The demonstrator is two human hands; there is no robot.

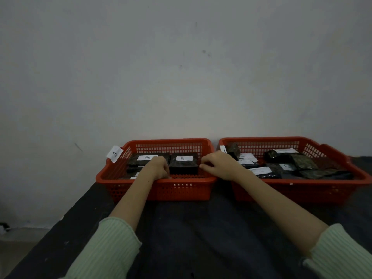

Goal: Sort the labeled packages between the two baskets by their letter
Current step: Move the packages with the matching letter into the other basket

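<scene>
Two red plastic baskets stand side by side against the wall. The left basket (pixel 120 178) carries a paper tag marked B (pixel 114 153) and holds dark packages with white B labels, one at the back left (pixel 138 161) and one in the middle (pixel 183 166). The right basket (pixel 342 158) holds several dark packages (pixel 304 161) with white labels. My left hand (pixel 159 168) reaches into the left basket, fingers curled down beside the middle package. My right hand (pixel 219 165) hovers over the gap between the baskets, fingers bent, nothing visibly in it.
The baskets sit on a table covered with dark cloth (pixel 201 228), its left edge (pixel 66 218) running diagonally. A plain grey wall (pixel 181 77) rises directly behind the baskets. Both forearms wear pale green ribbed sleeves.
</scene>
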